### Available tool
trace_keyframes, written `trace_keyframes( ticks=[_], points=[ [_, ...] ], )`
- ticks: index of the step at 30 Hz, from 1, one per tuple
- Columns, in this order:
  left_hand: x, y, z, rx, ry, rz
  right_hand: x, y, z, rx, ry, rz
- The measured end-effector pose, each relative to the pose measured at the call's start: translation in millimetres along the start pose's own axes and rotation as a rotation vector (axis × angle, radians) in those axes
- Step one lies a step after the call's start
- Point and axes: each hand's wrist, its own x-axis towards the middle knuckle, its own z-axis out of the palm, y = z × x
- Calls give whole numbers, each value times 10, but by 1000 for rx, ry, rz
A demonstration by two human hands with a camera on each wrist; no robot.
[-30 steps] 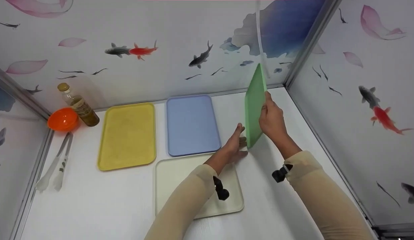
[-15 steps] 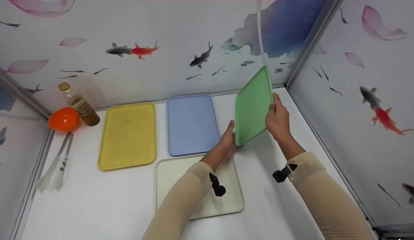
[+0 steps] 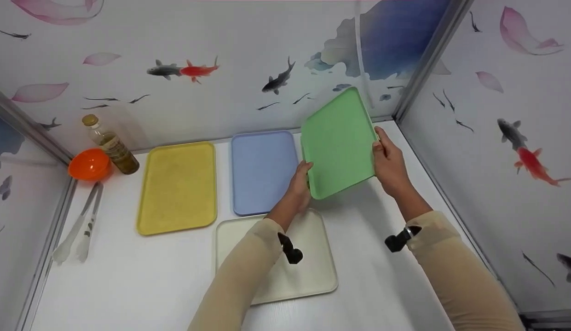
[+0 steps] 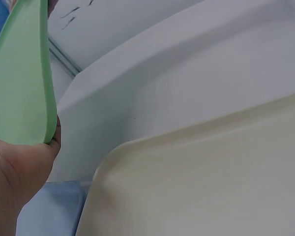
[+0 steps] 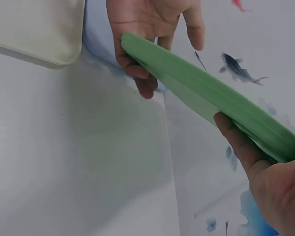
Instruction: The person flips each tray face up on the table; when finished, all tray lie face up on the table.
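Tilted above the table, a green tray (image 3: 339, 146) is held between both hands, its inner face toward the head camera. My left hand (image 3: 297, 187) supports its lower left edge; in the right wrist view that hand's fingers curl under the rim while the thumb stands off. On the opposite edge, my right hand (image 3: 392, 162) grips with the thumb in front and fingers behind, partly hidden. Below my left forearm lies a cream tray (image 3: 313, 271), partly covered by the sleeve. A blue tray (image 3: 264, 172) lies flat behind my left hand.
Left of the blue tray lies a yellow tray (image 3: 177, 188). An orange bowl (image 3: 89, 164), an oil bottle (image 3: 116, 149) and tongs (image 3: 80, 225) sit at the table's left side. Printed walls (image 3: 221, 105) enclose the back and sides.
The green tray has turned from nearly edge-on to show its inner face, and its lower left edge has moved left. My left hand has moved left with it; my right hand has shifted slightly right.
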Motion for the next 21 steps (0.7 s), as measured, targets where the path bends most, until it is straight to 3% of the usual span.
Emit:
trace_keyframes(
  ticks=[6,11,21],
  points=[
    [-9,78,-105,57,-8,55,11,89,-71,-1,-50,-18],
    [5,126,-148,66,-25,105,10,160,-120,-68,-55,-24],
    [-36,173,-246,216,-76,190,26,386,-207,-230,-64,-44]
  ],
)
